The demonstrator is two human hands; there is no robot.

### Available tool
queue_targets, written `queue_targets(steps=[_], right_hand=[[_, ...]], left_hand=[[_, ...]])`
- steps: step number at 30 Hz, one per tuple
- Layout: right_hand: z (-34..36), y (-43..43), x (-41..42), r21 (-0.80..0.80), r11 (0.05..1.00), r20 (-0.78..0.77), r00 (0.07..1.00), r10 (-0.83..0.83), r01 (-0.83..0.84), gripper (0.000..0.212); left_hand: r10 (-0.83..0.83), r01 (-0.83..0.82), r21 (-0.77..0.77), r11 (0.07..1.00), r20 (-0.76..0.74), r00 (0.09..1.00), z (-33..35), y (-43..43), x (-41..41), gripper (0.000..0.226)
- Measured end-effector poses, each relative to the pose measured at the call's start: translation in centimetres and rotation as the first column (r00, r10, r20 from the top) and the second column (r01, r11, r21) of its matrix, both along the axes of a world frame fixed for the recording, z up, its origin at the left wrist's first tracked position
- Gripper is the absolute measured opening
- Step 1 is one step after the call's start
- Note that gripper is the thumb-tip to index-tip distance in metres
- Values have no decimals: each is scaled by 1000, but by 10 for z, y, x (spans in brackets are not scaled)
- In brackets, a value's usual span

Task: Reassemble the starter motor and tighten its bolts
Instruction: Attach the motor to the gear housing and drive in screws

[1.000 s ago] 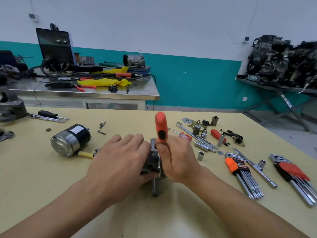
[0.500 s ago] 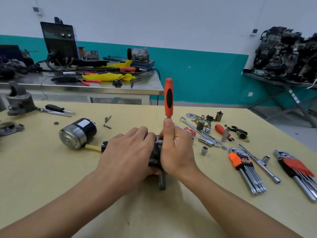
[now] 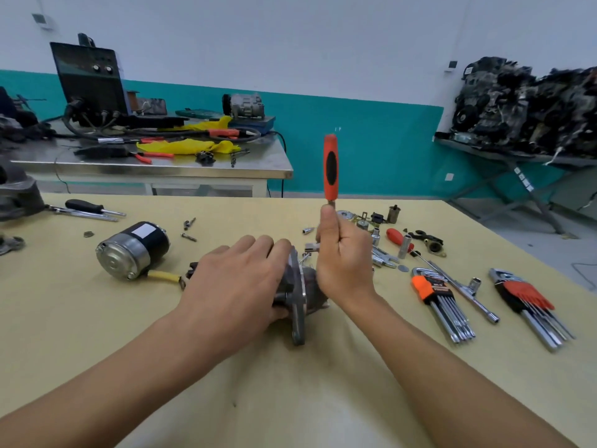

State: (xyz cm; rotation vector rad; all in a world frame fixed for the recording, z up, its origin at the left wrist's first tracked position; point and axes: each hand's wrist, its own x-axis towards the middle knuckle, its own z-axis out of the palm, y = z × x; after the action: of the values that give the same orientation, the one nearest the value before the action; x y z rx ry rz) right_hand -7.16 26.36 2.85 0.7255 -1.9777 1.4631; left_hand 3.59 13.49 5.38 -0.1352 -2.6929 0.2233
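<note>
Starter motor housing [image 3: 298, 287]: lying on yellow table [image 3: 290, 399], centre, flange edge down. Left hand [image 3: 240, 282] draped over left side, fingers curled around body. Right hand [image 3: 344, 253] just right of flange, fingers wrapped around ratchet wrench [image 3: 331, 168], orange handle upright. Motor cylinder [image 3: 130, 250] apart, left. Hex key sets [image 3: 439, 295] right.

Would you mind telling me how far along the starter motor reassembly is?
Partly done. The left hand steadies the flanged housing while the right hand works an orange-handled wrench on it. The motor body still lies apart, with loose bolts beside it.
</note>
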Motion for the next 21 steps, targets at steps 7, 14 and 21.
queue_targets(steps=[7,14,21], right_hand=[[-11,64,-30,595,800,213,944,-254,81,63],[-19,58,-25,834,549,273,823,-498,56,48],[-18,61,-19,896,442,264,763,-590,32,30]], left_hand=[[13,-8,-56,998,74,997,4,-12,3,75],[48,-117,104,988,511,858,34,-49,-5,84],[-139,-108,416,903,520,843,39,-63,-12,62]])
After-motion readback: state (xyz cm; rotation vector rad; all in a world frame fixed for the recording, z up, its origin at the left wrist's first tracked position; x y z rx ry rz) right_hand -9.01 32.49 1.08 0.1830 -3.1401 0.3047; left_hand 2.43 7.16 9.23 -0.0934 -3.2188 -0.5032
